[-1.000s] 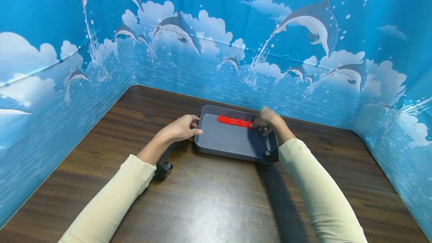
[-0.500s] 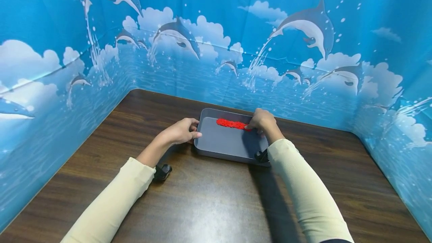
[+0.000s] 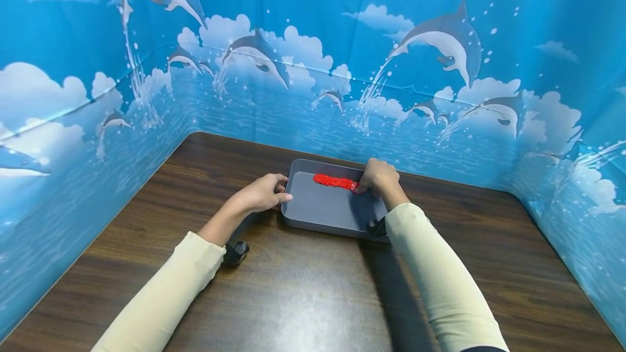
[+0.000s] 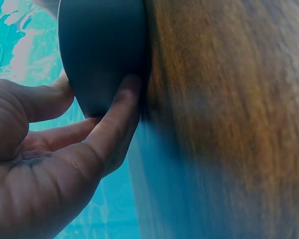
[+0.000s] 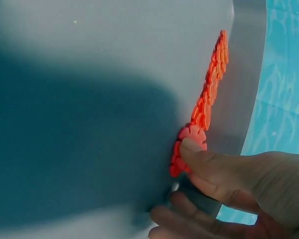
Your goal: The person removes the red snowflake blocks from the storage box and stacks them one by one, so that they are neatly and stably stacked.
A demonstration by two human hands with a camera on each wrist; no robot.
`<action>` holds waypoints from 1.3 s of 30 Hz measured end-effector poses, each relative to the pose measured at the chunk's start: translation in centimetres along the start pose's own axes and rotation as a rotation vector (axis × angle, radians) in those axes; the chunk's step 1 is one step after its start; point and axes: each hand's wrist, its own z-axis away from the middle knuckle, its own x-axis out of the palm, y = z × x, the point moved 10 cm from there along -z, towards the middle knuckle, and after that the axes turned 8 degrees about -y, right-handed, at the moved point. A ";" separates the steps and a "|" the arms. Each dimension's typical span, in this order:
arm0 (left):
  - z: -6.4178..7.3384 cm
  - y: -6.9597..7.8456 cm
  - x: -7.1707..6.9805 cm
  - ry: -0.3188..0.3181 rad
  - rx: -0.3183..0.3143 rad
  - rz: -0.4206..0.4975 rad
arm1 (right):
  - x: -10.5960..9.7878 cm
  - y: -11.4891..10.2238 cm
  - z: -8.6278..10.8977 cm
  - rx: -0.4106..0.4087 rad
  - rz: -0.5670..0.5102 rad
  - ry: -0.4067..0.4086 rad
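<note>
A grey rectangular tray (image 3: 318,216) lies on the table. My left hand (image 3: 263,193) grips its left side; in the left wrist view, the thumb is on the rim and fingers (image 4: 114,119) reach against the outer wall. Inside, near the far wall, lies a row of overlapping red notched plastic discs (image 3: 332,181). At the right end of that row my right hand (image 3: 381,179) pinches one red disc (image 5: 194,133), thumb on its face and index finger behind. The other right fingers curl below. The disc's lower part is covered by the thumb.
The dark wood table (image 3: 293,292) spreads around the tray. A blue dolphin-print curtain (image 3: 313,96) stands behind it and along both sides. Black wrist cameras (image 3: 236,253) are worn on both wrists, the right one over the tray's near right corner.
My right hand has shifted slightly left along the row, its thumb now on the end disc. The left hand keeps its grip on the tray. The view tilts slightly.
</note>
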 end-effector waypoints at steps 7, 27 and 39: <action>-0.3 0.3 0.5 0.010 0.007 -0.026 | 1.6 3.2 -4.6 -0.013 -0.116 -0.106; -0.3 0.4 0.5 0.017 0.006 -0.049 | -1.8 4.2 2.2 -0.173 -0.701 -0.211; -0.1 0.6 0.1 0.017 0.024 -0.008 | -4.5 7.9 3.1 -0.219 -0.569 -0.244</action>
